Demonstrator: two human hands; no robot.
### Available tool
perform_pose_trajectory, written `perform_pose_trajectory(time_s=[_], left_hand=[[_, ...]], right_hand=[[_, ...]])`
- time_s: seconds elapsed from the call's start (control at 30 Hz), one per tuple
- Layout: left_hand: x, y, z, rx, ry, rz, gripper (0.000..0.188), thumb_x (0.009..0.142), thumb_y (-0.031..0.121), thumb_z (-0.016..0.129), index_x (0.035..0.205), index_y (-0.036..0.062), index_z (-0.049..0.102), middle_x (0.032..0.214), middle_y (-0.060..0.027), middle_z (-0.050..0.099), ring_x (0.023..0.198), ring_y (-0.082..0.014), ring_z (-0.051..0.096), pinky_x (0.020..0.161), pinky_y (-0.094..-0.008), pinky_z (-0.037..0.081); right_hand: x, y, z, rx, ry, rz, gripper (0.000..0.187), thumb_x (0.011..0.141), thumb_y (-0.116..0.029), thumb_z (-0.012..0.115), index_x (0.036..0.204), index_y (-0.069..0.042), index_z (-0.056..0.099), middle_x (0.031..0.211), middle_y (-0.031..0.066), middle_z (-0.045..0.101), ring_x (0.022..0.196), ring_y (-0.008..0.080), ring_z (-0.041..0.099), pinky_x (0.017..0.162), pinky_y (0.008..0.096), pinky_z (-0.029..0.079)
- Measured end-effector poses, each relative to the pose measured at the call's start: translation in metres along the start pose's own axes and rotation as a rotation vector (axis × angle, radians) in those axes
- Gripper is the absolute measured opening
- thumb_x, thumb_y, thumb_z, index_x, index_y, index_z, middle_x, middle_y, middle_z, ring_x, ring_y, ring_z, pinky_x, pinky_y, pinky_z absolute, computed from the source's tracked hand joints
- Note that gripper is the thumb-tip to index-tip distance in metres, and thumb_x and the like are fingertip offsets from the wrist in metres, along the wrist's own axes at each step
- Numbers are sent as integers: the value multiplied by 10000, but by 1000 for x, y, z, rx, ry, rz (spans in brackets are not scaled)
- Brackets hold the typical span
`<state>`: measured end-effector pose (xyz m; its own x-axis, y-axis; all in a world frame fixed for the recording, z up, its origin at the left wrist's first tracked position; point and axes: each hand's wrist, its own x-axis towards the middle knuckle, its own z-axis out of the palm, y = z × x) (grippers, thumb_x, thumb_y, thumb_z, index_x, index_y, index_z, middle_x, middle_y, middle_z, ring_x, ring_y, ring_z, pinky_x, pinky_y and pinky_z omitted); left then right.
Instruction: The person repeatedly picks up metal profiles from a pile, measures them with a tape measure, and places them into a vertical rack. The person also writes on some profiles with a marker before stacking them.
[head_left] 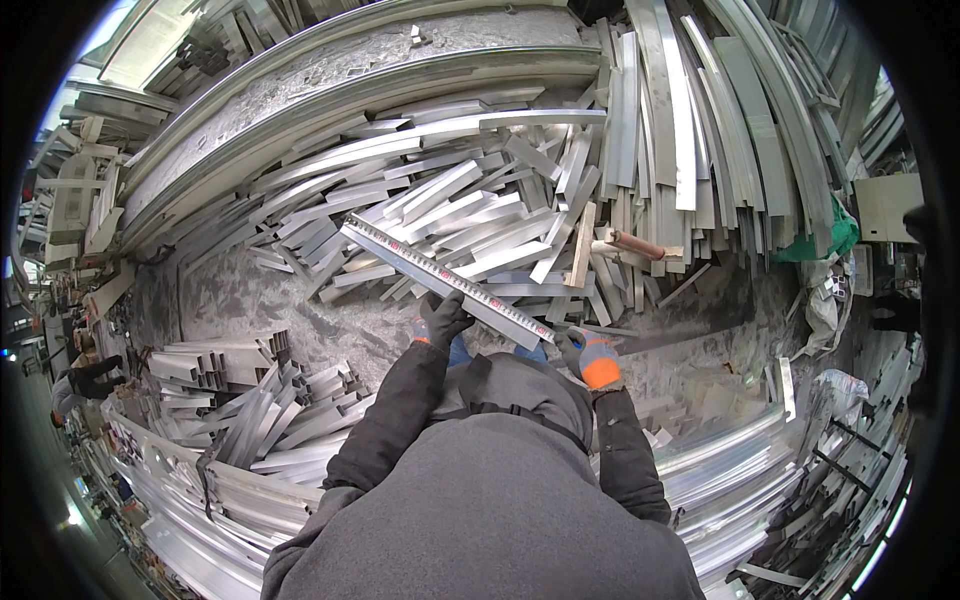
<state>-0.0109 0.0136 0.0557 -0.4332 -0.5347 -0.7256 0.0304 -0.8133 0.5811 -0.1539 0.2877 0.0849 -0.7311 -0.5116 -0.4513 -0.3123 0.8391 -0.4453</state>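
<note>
Grey gloves with orange on them are covering both hands; the left fingers (456, 301) are curling over a long metal bar (507, 324), while the right hand (588, 358) is resting at its lower right end, those fingers bending in close, though I cannot tell exactly what they are gripping. Slanting in front of the person, the bar is running from upper left to lower right, its far end lying over the pile beyond. It is looking straight, slim and silvery, with a plain side face catching a dull light. Along its top a pale measuring tape (480, 294) is stretching, showing dark markings and red patches. Just past the bar, short silvery offcuts (440, 190) are lying in a jumbled heap, a wooden piece (583, 246) and a reddish-brown cylinder (640, 245) sitting at its right side. Farther right, long metal profiles (680, 120) are leaning in a dense row near a green sheet (828, 240). Lower left, channel-shaped pieces (195, 365) are stacking up beside more loose lengths (265, 420).
</note>
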Motion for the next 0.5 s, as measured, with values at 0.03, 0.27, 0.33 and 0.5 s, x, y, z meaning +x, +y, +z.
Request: perform_pose_trajectory(time_s=[0.03,0.27,0.33,0.5], left_hand=[[2,-2,-2,-6,-16,37,248,952,91,638,1162,27,522,811,-110,631,475,-154,555,386,-293,454],[-5,2,-6,-59,17,29,211,960,122,624,1128,45,522,740,-41,562,438,-82,426,382,-273,371],[-6,4,-7,-102,21,15,183,970,149,610,1105,57,525,707,-16,521,428,-71,370,383,-261,334],[-1,5,-24,-204,-91,-13,242,960,193,641,1079,20,521,671,-20,514,447,-109,433,391,-291,368]], right_hand=[[4,3,9,27,34,-22,388,940,-454,626,1124,-128,730,936,137,747,883,346,694,770,464,514],[22,29,34,827,-268,331,347,989,-347,594,891,-22,670,678,58,594,624,142,539,563,342,436],[22,39,44,793,-253,345,411,989,-393,594,854,-6,627,650,70,548,609,161,504,568,359,420],[22,59,80,690,-191,339,560,976,-545,581,859,3,597,645,125,509,641,182,432,607,380,404]])
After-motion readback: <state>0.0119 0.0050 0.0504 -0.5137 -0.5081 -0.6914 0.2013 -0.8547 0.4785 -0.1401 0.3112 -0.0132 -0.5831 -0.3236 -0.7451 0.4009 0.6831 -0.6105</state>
